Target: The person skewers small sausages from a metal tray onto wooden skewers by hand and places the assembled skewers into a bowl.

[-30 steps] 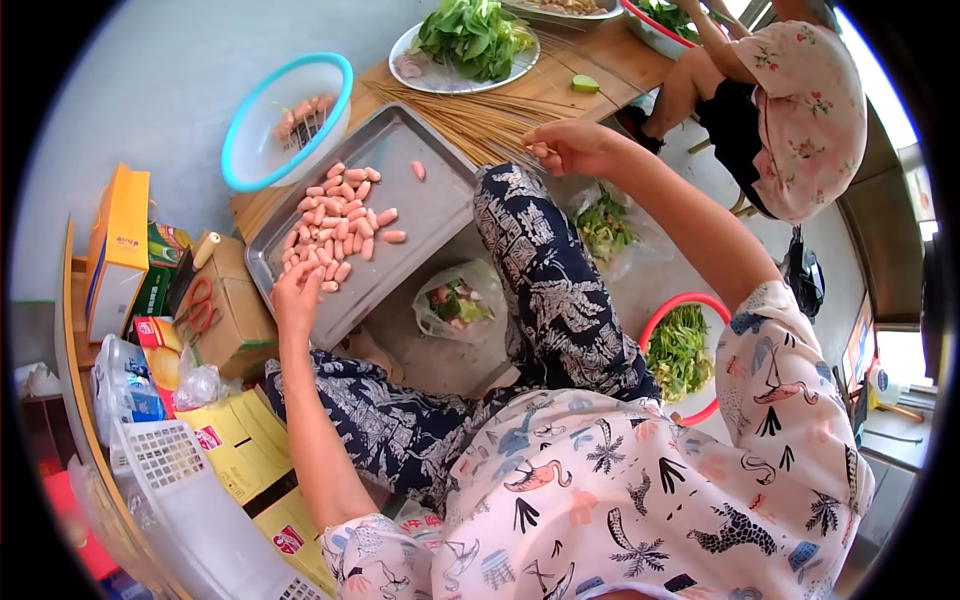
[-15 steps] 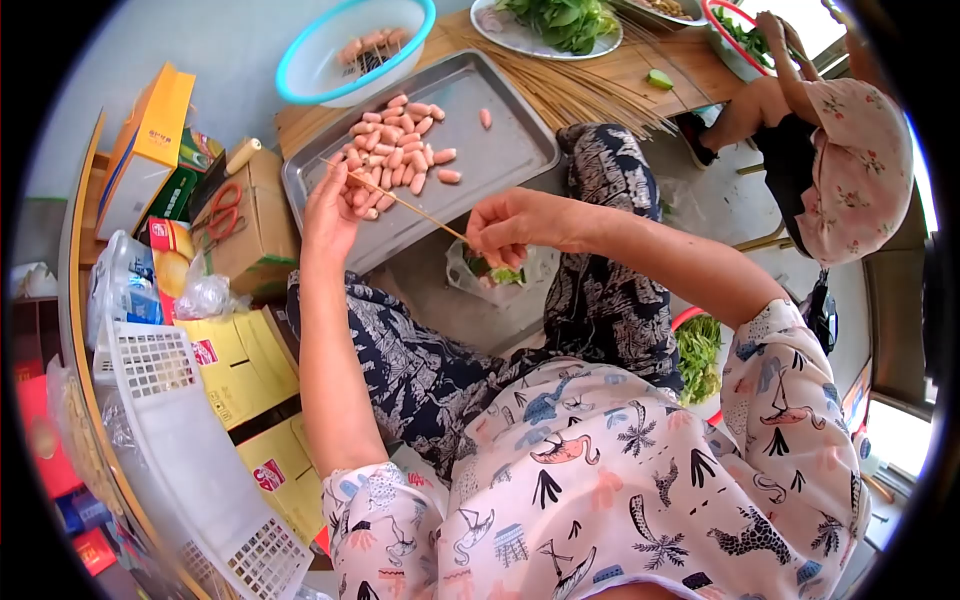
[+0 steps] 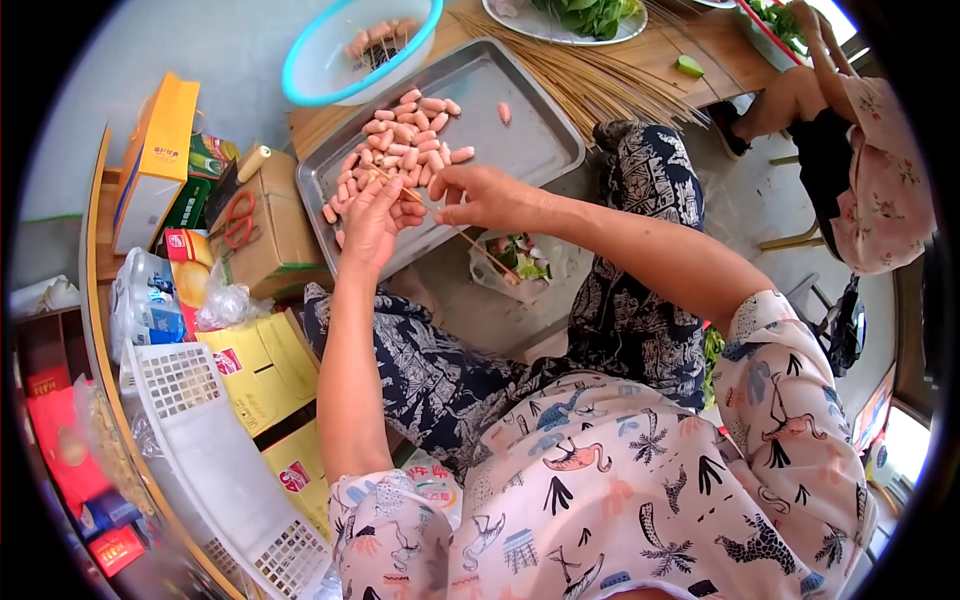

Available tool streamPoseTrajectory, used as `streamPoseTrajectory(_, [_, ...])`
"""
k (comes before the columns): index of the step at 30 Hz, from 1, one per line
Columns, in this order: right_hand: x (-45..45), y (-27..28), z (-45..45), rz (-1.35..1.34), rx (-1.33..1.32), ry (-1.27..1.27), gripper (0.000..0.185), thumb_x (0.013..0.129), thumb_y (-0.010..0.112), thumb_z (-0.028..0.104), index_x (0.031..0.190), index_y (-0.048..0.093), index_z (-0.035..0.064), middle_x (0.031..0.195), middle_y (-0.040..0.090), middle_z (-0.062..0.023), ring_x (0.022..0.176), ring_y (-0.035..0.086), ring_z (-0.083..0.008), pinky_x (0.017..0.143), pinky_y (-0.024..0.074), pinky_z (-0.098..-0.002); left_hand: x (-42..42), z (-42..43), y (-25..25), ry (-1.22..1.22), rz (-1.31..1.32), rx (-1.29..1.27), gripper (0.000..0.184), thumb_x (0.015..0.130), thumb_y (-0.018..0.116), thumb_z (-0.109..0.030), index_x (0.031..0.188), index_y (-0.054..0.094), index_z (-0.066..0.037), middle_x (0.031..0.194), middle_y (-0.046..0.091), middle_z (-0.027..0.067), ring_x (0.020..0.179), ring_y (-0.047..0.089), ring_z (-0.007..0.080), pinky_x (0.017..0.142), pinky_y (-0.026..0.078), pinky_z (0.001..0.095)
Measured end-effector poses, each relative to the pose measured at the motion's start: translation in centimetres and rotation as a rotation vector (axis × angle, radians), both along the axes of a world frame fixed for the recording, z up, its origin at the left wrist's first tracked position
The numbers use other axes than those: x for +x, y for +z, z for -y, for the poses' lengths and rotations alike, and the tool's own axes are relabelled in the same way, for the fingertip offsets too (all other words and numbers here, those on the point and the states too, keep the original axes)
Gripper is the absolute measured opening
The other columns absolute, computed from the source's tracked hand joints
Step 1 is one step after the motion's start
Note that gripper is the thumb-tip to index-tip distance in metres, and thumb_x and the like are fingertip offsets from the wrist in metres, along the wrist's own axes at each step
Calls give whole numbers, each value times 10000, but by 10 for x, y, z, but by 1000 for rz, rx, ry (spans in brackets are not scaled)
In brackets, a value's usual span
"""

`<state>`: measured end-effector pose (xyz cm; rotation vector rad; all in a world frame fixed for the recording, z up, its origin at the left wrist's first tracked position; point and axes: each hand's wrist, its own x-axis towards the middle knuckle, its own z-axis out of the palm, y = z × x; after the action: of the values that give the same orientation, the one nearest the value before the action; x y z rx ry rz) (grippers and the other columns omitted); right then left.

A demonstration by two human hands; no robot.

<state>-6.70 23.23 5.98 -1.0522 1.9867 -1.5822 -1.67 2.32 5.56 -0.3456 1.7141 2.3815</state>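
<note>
My left hand (image 3: 378,225) is closed on a thin wooden skewer (image 3: 485,254), gripping it close to its upper end. The skewer slants down to the right, its lower end free above the floor. Close by on the right is my right hand (image 3: 487,198), fingers bent, with a gap between thumb and forefinger. It overlaps the skewer's middle and seems to hold nothing. Just beyond both hands, many small pink sausages (image 3: 408,130) are heaped in a grey metal tray (image 3: 520,105). One sausage (image 3: 504,113) lies apart.
A blue-rimmed basin (image 3: 325,68) with skewered sausages stands behind the tray. Bare skewers (image 3: 585,85) and a plate of greens (image 3: 600,38) lie on the wooden table. Red scissors (image 3: 240,218) rest on a carton at left. Another person (image 3: 880,190) sits at right.
My right hand has left the skewer's lower end and moved up-left, close to my left hand. The skewer now tilts more steeply. The view has shifted slightly.
</note>
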Motion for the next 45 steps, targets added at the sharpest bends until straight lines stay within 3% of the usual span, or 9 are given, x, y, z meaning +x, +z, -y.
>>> streamPoseTrajectory(8, [-16, 22, -14, 438, 106, 47, 104, 860, 528, 136, 886, 551, 38, 638, 567, -27, 499, 503, -106, 450, 401, -251, -44, -12, -3, -46, -37, 71, 322, 958, 476, -303, 1068, 567, -14, 856, 633, 81, 764, 639, 171, 672, 532, 294])
streamPoseTrajectory(10, [-28, 27, -24, 511, 13, -21, 98, 864, 516, 131, 867, 549, 39, 626, 561, -26, 461, 467, -89, 424, 373, -235, -100, 19, -46, -34, -181, -698, 335, 945, 484, -294, 1098, 588, -15, 947, 624, 91, 819, 632, 172, 664, 516, 281])
streamPoseTrajectory(13, [-38, 46, -40, 619, -61, -159, 112, 882, 496, 119, 806, 517, 39, 625, 554, -28, 451, 417, -61, 425, 325, -210, -139, 11, -49, -85, -443, -1226, 348, 905, 519, -281, 1132, 598, -29, 1059, 597, 122, 918, 615, 208, 735, 500, 306])
streamPoseTrajectory(20, [-44, 49, -57, 634, -153, -61, 162, 885, 561, 190, 803, 545, 51, 658, 597, -31, 478, 448, -67, 435, 344, -219, -190, 0, -66, -224, -295, -1719, 387, 843, 565, -366, 1170, 609, -164, 1233, 522, 116, 1129, 525, 302, 928, 422, 392])
streamPoseTrajectory(28, [-43, 46, -59, 626, -124, -67, 180, 880, 578, 208, 806, 539, 49, 638, 581, -12, 476, 427, -51, 447, 339, -208, -168, -7, -43, -282, 51, -1648, 412, 825, 586, -433, 1165, 612, -202, 1236, 511, 118, 1114, 524, 321, 902, 430, 395])
streamPoseTrajectory(35, [-41, 49, -68, 535, -108, -114, 130, 876, 523, 160, 823, 544, 43, 659, 584, -17, 486, 438, -56, 481, 351, -199, -116, 9, -69, -414, -344, -1517, 380, 830, 600, -282, 1186, 591, -150, 1133, 546, 160, 1039, 542, 318, 865, 434, 359])
streamPoseTrajectory(39, [-44, 49, -76, 534, -120, -124, 146, 890, 524, 183, 849, 559, 48, 689, 593, -19, 524, 445, -54, 503, 347, -192, -90, 2, -49, -582, -151, -1372, 379, 820, 614, -285, 1165, 597, -129, 1081, 566, 159, 1032, 546, 309, 855, 445, 377])
streamPoseTrajectory(42, [-45, 54, -83, 525, -137, -170, 152, 897, 536, 199, 852, 563, 56, 692, 591, -17, 528, 444, -50, 505, 350, -190, -94, -25, -16, -726, 38, -1684, 376, 804, 630, -286, 1146, 605, -131, 1084, 571, 146, 1020, 556, 302, 854, 448, 376])
streamPoseTrajectory(45, [-47, 59, -90, 515, -189, -251, 153, 896, 545, 201, 848, 559, 56, 683, 584, -6, 533, 440, -44, 504, 349, -189, -105, -39, -33, -518, -361, -1699, 302, 802, 610, -302, 1057, 637, -143, 1096, 573, 124, 1032, 550, 300, 823, 438, 409])
